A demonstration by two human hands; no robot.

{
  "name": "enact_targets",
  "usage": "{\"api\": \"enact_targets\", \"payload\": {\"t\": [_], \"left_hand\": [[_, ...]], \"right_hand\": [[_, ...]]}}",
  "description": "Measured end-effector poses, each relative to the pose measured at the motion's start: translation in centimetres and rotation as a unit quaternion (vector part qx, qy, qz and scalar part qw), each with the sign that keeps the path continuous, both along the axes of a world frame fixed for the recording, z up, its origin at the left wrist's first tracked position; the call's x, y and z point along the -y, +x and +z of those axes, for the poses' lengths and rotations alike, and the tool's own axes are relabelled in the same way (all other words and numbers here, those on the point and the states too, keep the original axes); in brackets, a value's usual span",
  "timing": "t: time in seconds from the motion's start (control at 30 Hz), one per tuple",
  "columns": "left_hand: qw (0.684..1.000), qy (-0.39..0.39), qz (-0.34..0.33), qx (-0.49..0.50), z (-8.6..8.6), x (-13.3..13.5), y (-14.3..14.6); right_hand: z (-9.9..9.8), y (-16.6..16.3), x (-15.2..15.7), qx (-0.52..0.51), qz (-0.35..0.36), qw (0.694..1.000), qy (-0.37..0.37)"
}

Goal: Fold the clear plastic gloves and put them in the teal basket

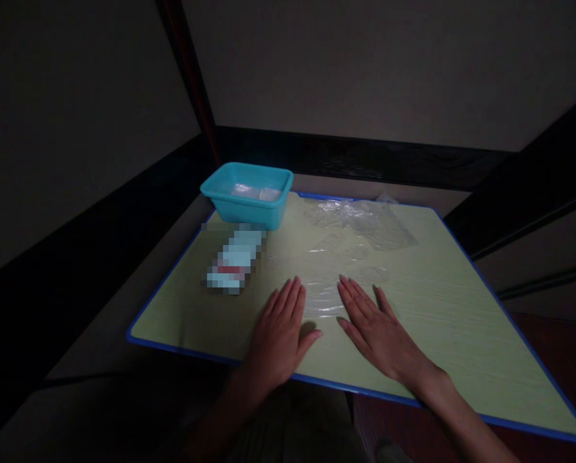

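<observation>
A thin clear plastic glove (pixel 324 297) lies spread on the pale yellow-green tabletop, its finger-like lobes pointing away and to the right. My left hand (pixel 280 334) rests flat at its near left edge, fingers together and thumb out to the side. On the other side, my right hand (pixel 372 325) lies palm down with fingers stretched and the little finger slightly apart; its fingertips are at the glove's right edge. Neither hand grips anything. Farther back is a crumpled heap of clear plastic (pixel 365 222); whether it is gloves or a bag, I cannot tell.
A turquoise plastic basin (pixel 251 209) with clear or whitish plastic inside stands at the table's back left corner. In front of it lies a blurred-out, phone-shaped object (pixel 237 257). The table (pixel 481 360) has a blue rim. Walls with dark lower bands rise behind and to the left.
</observation>
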State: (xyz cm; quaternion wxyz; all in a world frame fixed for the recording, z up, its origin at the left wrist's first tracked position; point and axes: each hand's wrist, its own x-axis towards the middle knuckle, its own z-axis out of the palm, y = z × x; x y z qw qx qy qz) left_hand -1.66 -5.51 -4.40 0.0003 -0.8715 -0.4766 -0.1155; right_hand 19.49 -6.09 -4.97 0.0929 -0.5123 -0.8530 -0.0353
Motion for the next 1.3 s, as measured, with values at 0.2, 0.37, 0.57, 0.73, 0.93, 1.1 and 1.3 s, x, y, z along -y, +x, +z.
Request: {"api": "enact_targets", "payload": {"t": [0.2, 0.37, 0.57, 0.73, 0.93, 1.1, 1.3], "left_hand": [[1.0, 0.002, 0.007, 0.015, -0.3, -0.3, -2.1], [0.996, -0.019, 0.015, 0.084, -0.4, -0.4, -3.1], [0.965, -0.098, 0.039, 0.241, 0.3, -0.2, -3.9], [0.925, -0.156, 0.08, 0.336, 0.8, 0.1, -4.1], [0.882, -0.194, 0.123, 0.412, 0.9, 0.2, -3.9], [0.872, -0.212, 0.122, 0.423, 0.7, 0.2, -3.9], [0.869, -0.211, 0.125, 0.429, 0.7, 0.3, -4.0]], "right_hand": [[0.0, 0.0, 0.0, -0.004, 0.0, 1.0, -0.002], [0.2, 0.1, 0.0, 0.0, 0.0, 1.0, -0.009], [1.0, 0.3, 0.6, -0.018, -0.003, 1.0, -0.011], [2.3, 0.3, 2.0, -0.02, 0.043, 0.998, -0.036], [2.8, 0.0, 2.8, -0.016, 0.096, 0.994, -0.051], [2.6, 0.1, 2.7, -0.02, 0.098, 0.994, -0.054], [2.5, 0.2, 2.6, -0.011, 0.095, 0.995, -0.035]]}}
